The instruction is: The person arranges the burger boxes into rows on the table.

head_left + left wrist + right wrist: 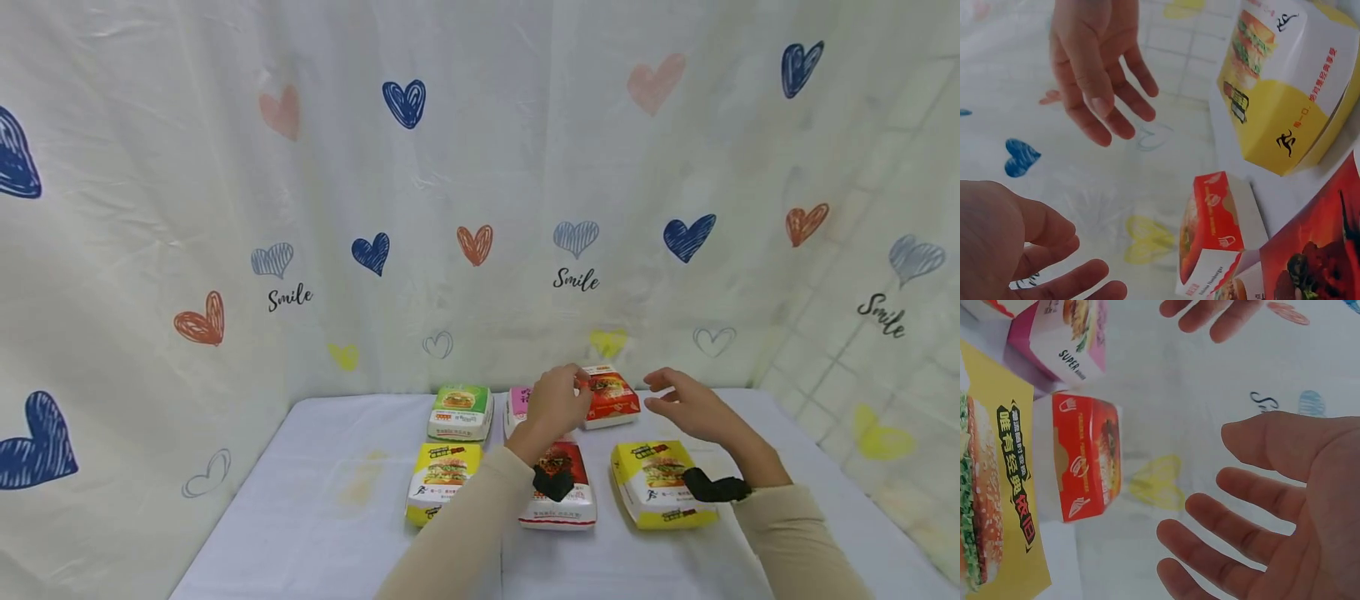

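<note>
Both hands hover near the back right of the table, holding nothing. A red burger box (611,400) with a white lower part sits between them, apart from the right hand; in the head view the left fingers overlap its left edge, but the wrist views show a gap. My left hand (557,407) is above a pink-and-white burger box (517,405), hiding much of it. My right hand (692,406) is held to the right of the red box, fingers relaxed and spread (1241,519). Under the left wrist lies a dark red burger box (570,504), partly covered by the wrist strap.
A yellow burger box (656,487) is below the right hand. Left of centre are a green burger box (459,412) and another yellow one (442,475), partly behind the left sleeve. A heart-printed curtain (487,167) rises behind the white table (315,500).
</note>
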The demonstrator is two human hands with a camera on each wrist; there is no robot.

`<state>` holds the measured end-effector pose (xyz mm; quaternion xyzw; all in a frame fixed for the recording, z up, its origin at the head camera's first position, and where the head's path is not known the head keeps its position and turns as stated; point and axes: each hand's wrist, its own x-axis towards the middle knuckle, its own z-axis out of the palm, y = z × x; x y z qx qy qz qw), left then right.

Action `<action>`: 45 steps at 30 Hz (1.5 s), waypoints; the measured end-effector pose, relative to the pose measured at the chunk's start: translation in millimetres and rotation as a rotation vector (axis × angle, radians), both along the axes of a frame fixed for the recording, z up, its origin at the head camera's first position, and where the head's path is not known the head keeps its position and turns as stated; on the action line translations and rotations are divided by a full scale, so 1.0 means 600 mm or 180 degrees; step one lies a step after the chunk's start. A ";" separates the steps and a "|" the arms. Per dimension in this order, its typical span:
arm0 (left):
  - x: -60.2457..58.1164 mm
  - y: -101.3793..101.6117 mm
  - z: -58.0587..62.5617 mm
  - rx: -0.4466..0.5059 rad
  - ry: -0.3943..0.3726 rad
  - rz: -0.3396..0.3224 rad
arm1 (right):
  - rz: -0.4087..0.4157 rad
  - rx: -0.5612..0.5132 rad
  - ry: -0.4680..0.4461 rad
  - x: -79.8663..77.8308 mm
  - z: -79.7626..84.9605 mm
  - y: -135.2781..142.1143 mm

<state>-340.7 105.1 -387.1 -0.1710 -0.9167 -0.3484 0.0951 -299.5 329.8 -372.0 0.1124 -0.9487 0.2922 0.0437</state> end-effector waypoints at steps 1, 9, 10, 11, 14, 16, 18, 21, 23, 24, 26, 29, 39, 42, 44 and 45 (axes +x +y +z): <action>-0.007 0.002 -0.002 0.0065 -0.0065 -0.0003 | -0.0004 0.0042 -0.0061 -0.011 0.002 -0.002; -0.043 0.036 -0.031 0.0717 -0.0542 -0.0054 | -0.0045 0.0129 -0.0543 -0.078 0.003 -0.009; -0.046 0.045 -0.035 0.0673 -0.0574 -0.0018 | -0.0065 0.0123 -0.0579 -0.085 -0.002 -0.008; -0.046 0.054 -0.038 0.0602 -0.0616 0.0007 | -0.0078 0.0110 -0.0628 -0.091 -0.007 -0.007; -0.043 0.076 -0.045 0.0395 -0.0756 0.0060 | -0.0143 0.0093 -0.0759 -0.109 -0.025 -0.002; -0.040 0.086 -0.050 0.0319 -0.0883 0.0100 | -0.0172 0.0095 -0.0809 -0.119 -0.037 0.001; -0.036 0.093 -0.057 0.0303 -0.1030 0.0177 | -0.0181 0.0093 -0.0851 -0.125 -0.047 0.005; -0.032 0.099 -0.064 0.0241 -0.1218 0.0295 | -0.0153 0.0091 -0.0934 -0.130 -0.059 0.011; -0.030 0.101 -0.069 0.0222 -0.1325 0.0329 | -0.0109 0.0054 -0.1062 -0.132 -0.066 0.014; -0.029 0.102 -0.070 0.0216 -0.1362 0.0327 | -0.0112 0.0023 -0.1130 -0.133 -0.068 0.016; -0.030 0.104 -0.073 0.0213 -0.1411 0.0314 | -0.0082 -0.0024 -0.1238 -0.135 -0.072 0.018; -0.031 0.105 -0.076 0.0214 -0.1435 0.0301 | -0.0137 -0.0118 -0.1334 -0.137 -0.076 0.020; -0.026 0.104 -0.079 0.0253 -0.1435 0.0155 | -0.0189 -0.0191 -0.1321 -0.134 -0.074 0.018; -0.024 0.106 -0.079 0.0248 -0.1373 0.0128 | -0.0217 -0.0160 -0.1358 -0.127 -0.068 0.017; -0.024 0.107 -0.081 0.0210 -0.1353 0.0140 | -0.0231 -0.0112 -0.1382 -0.122 -0.064 0.017; -0.024 0.107 -0.082 0.0180 -0.1327 0.0140 | -0.0232 -0.0076 -0.1383 -0.120 -0.063 0.017</action>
